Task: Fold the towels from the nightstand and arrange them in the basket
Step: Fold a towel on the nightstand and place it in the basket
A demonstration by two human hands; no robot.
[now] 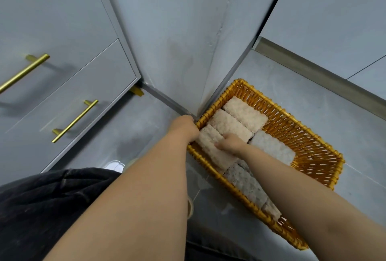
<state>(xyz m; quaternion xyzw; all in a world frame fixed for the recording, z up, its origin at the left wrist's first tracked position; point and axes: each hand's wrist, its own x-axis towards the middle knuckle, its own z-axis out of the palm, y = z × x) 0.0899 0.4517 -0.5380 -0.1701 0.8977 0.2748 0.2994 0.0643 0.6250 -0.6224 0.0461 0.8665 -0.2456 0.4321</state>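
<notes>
An orange wicker basket (pixel 309 145) stands on the grey floor against a wall corner. Inside lie three folded pinkish towels side by side; the farthest (pixel 245 113), the middle one (pixel 229 126) and the nearest (pixel 211 145). Grey-white folded towels fill the near part, one (pixel 271 147) beside the pink ones and another (pixel 246 185) closer to me. My left hand (pixel 184 128) grips the basket's left rim at its corner. My right hand (pixel 230 143) rests on the nearest pink towel, its fingers curled over the towel's edge.
A grey nightstand with two brass handles (pixel 75 121) stands at the left, drawers closed. Wall panels and a metal skirting (pixel 313 72) run behind the basket. My dark-trousered knee (pixel 48 208) fills the lower left. Bare floor shows right of the basket.
</notes>
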